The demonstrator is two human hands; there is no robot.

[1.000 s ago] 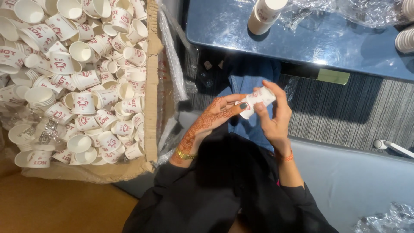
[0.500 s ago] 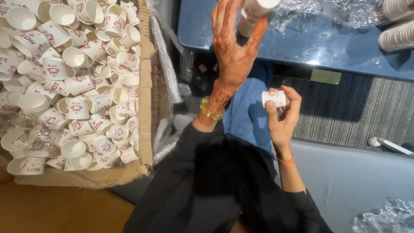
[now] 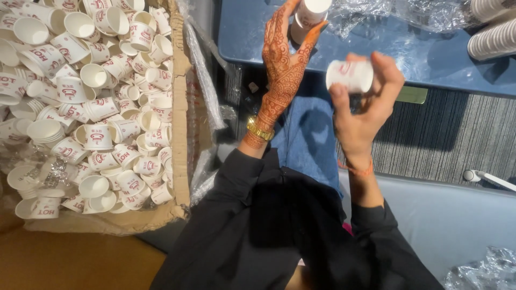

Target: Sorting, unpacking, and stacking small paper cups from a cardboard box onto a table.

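Observation:
My left hand (image 3: 284, 64), patterned with henna and wearing a gold bracelet, reaches up to a stack of white paper cups (image 3: 307, 16) lying on the blue table (image 3: 408, 48); thumb and fingers close around the stack's end. My right hand (image 3: 361, 107) holds a single small white paper cup with red print (image 3: 350, 75) on its side, between thumb and fingers, just in front of the table edge. Both arms are in black sleeves.
A large cardboard box (image 3: 180, 123) at left is filled with several loose white paper cups (image 3: 91, 102). More stacked cups (image 3: 492, 32) lie at the table's right end, beside crumpled clear plastic (image 3: 424, 13). A striped grey carpet (image 3: 457, 139) lies below.
My hands were together on one cup near my lap. My left hand has risen to the cup stack on the table; my right hand has lifted its cup higher.

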